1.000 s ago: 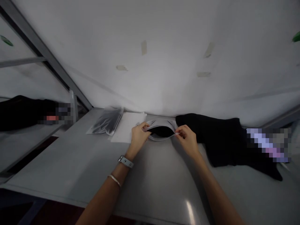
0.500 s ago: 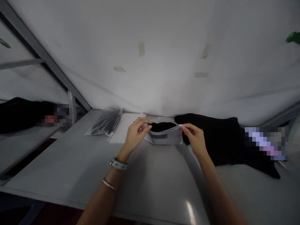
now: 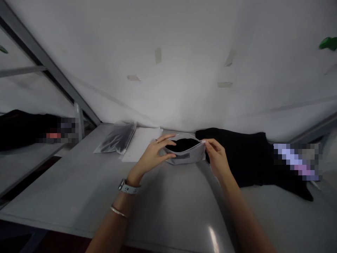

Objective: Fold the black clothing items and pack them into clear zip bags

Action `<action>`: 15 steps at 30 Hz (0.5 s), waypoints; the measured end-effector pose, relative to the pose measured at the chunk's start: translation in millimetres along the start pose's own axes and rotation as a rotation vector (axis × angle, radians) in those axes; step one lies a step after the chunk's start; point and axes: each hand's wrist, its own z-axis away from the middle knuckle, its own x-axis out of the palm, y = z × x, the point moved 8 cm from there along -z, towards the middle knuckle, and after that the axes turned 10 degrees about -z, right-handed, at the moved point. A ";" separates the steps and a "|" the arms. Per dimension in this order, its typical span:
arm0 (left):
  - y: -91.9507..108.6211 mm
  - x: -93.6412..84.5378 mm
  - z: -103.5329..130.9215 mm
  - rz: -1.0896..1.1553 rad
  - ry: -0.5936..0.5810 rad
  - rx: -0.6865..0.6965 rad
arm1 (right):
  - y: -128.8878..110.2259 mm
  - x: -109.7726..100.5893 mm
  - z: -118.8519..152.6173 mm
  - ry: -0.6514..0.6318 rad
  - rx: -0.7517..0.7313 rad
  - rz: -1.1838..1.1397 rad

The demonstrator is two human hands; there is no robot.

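Note:
A frosted zip bag [image 3: 181, 160] stands with its mouth gaping, black fabric [image 3: 184, 144] showing inside. At its right corner, the thumb and fingers of my right hand [image 3: 217, 153] pinch the zip end. My left hand [image 3: 155, 153] is at the bag's left end, thumb in front and fingers apart above the mouth. Whether its fingertips touch the plastic I cannot tell. A ring, a watch and a bracelet are on the left hand and wrist.
White sheets or flat bags [image 3: 143, 140] lie left of my hands, beside a filled zip bag [image 3: 116, 137]. Black garments [image 3: 242, 154] spread over the right side of the grey table [image 3: 63, 196]. A taped white wall sheet [image 3: 184, 105] rises behind.
My left hand has loosened its pinch on the bag's left edge, and its fingers have spread apart. The right hand keeps its pinch at the zip end.

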 end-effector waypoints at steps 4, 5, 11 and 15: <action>-2.4 3.8 0.9 -0.070 -0.011 -0.014 | 4.9 1.6 2.4 0.059 0.022 -0.132; -3.7 5.2 1.5 -0.095 -0.024 -0.019 | 5.7 2.1 2.9 0.066 0.028 -0.171; -9.0 18.0 5.7 -0.293 -0.103 -0.043 | 10.6 1.4 4.3 0.098 0.090 -0.314; 1.1 13.2 5.9 -0.424 0.064 0.014 | 8.1 -2.2 4.2 0.115 0.066 -0.306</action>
